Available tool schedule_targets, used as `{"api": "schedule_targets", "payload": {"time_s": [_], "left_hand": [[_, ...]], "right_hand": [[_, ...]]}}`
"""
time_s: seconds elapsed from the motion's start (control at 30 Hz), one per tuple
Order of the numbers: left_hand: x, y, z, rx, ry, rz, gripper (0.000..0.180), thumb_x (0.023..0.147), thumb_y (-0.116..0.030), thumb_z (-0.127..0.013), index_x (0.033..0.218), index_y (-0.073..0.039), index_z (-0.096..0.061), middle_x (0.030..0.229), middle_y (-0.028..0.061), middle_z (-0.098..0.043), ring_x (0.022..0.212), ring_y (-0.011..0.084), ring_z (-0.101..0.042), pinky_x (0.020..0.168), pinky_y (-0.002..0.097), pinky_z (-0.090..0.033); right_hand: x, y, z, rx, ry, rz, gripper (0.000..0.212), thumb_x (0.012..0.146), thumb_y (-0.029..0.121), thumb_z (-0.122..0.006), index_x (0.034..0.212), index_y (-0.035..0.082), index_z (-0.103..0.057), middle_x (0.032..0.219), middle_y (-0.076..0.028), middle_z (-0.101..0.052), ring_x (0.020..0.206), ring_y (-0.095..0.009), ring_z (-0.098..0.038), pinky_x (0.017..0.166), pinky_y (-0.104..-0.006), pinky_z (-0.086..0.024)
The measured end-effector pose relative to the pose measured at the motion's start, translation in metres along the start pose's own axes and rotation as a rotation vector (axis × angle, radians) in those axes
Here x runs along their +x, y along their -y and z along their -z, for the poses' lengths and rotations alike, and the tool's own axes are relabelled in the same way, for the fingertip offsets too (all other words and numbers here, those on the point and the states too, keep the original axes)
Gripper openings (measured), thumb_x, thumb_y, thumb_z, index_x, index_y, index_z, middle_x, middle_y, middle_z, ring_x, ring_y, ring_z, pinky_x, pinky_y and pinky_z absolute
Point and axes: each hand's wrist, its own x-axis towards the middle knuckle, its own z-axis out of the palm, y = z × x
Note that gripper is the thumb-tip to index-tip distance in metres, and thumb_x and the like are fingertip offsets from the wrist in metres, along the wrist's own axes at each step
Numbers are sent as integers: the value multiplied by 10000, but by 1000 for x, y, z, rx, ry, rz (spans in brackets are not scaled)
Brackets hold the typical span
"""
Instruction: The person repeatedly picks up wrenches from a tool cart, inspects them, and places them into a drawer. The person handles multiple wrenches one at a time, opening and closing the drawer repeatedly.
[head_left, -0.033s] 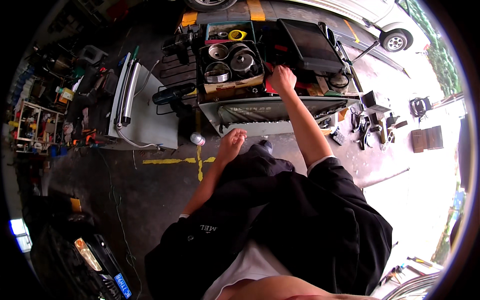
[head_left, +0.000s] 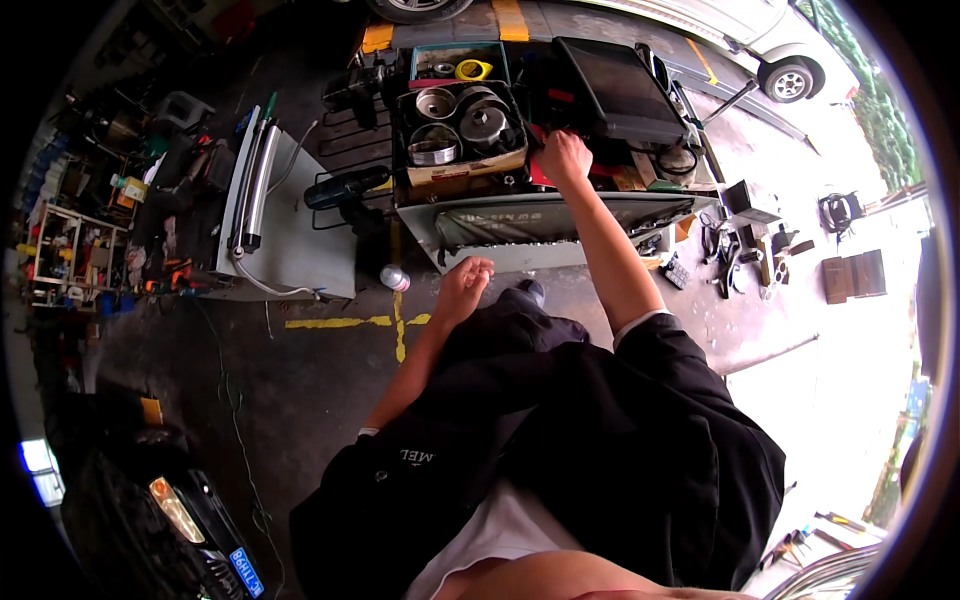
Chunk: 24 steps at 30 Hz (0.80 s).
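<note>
My right hand (head_left: 565, 158) reaches over the front edge of the workbench (head_left: 420, 228). Its fingers are closed, and what they hold is hidden beneath it. Parts of a red object (head_left: 540, 172) show beside the hand. Just left of it stands a cardboard box (head_left: 468, 172) with several round metal cup-shaped pieces, one of them a metal cup (head_left: 485, 122). A dark flat-screen device (head_left: 620, 90) leans beyond the hand. My left hand (head_left: 465, 288) hangs in front of the bench, its fingers curled together with nothing visible in them, touching nothing.
Behind the box is a teal tray (head_left: 460, 52) with a yellow tape roll (head_left: 474, 70). Left stands a grey cabinet (head_left: 300, 215) with a metal tube on top. A bottle (head_left: 395, 277) is on the floor. A black car (head_left: 150, 510) stands lower left; loose parts lie right.
</note>
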Motion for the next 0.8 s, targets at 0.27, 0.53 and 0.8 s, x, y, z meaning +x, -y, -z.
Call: {"api": "schedule_targets", "payload": {"time_s": [0.27, 0.53, 0.8], "left_hand": [[-1, -11, -1, 20, 25, -34, 171, 934, -69, -539, 1076, -4, -608, 953, 88, -687, 882, 139, -663, 780, 268, -514], [-11, -7, 0, -52, 46, 20, 178, 937, -70, -537, 1086, 1, -604, 971, 81, -669, 907, 131, -640, 810, 271, -507], [-21, 0, -8, -134, 107, 71, 193, 954, -83, -525, 1110, 11, -590, 991, 82, -657, 924, 138, -632, 845, 285, -506]], "right_hand": [[-7, 3, 11, 10, 21, -62, 348, 880, 343, -519, 916, 84, -749, 962, -172, -714, 928, -335, -692, 786, -419, -553], [-20, -9, 2, 100, -29, -30, 405, 897, 363, -497, 845, 28, -719, 875, -228, -694, 850, -392, -682, 750, -465, -546], [-51, -45, -10, 1060, 287, -238, 338, 975, 293, -504, 843, -3, -600, 657, -108, -612, 612, -197, -629, 581, -318, -518]]}}
